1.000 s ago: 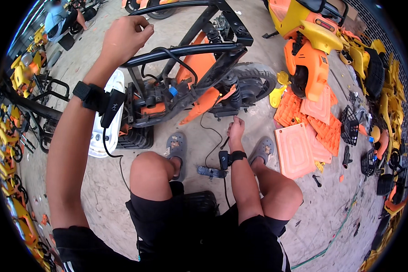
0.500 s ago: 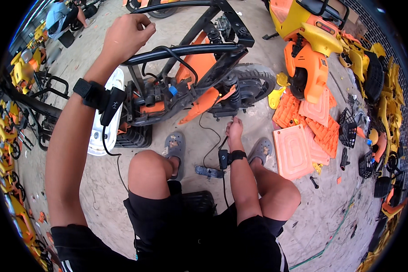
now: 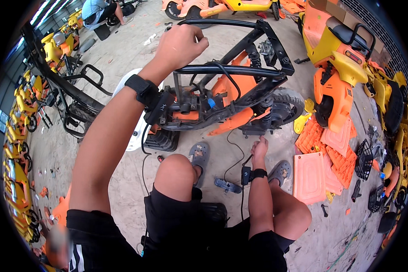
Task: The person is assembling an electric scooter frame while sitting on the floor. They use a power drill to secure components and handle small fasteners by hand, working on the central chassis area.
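My left hand (image 3: 182, 45) is above the near top tube of a stripped black scooter frame (image 3: 233, 69), its wrist close to the tube. Its fingers curl loosely in, and nothing shows in them. Low by the rear wheel (image 3: 289, 106), my right hand (image 3: 259, 150) is closed just under the lower end of the shock absorber (image 3: 264, 115). A thin dark rod (image 3: 247, 160) juts from that grip toward my wrist; its other end is hidden. Orange body panels (image 3: 233, 122) remain on the frame, and a blue connector (image 3: 211, 103) sits among its parts.
Orange panels (image 3: 309, 179) lie piled at the right, with black baskets (image 3: 363, 158) beyond. A yellow-orange scooter (image 3: 335, 97) stands behind them. On the floor between my feet is a grey pedal-like part (image 3: 227, 185) with a cable. Another person (image 3: 99, 13) sits at the far left.
My view has turned, so the whole scene sits farther right and lower. Both hands keep about the same places against the scooter frame, and the right one is still closed.
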Tool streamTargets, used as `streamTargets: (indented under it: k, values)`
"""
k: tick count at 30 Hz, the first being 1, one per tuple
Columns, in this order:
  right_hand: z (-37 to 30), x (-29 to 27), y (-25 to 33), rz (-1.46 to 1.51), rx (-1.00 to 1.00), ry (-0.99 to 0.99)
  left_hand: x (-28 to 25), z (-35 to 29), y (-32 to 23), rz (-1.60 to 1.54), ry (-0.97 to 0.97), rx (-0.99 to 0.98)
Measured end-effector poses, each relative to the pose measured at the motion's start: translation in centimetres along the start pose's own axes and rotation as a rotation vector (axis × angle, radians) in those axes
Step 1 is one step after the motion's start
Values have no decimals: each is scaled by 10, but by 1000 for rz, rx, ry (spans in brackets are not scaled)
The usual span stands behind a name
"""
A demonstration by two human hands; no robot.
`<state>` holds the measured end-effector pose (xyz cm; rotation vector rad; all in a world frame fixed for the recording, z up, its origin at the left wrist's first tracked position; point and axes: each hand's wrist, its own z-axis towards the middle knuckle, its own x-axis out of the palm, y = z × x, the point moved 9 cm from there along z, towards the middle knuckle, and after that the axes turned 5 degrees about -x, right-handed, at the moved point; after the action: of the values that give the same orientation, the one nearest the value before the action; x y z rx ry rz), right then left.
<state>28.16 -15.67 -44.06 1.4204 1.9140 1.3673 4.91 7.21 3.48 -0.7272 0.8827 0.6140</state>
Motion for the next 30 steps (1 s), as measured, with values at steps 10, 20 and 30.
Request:
streamTargets:
  k: [10,20,30]
  values:
    - [4,-1,-3,-7,-17,-27,-5,-2,-5,34,-20,3]
    - [14,1,-17,158,164,105,-7,-2,-8,21,-25,14]
    - [8,1,-11,153,187,126,-7,0,-5,17,-21,6]
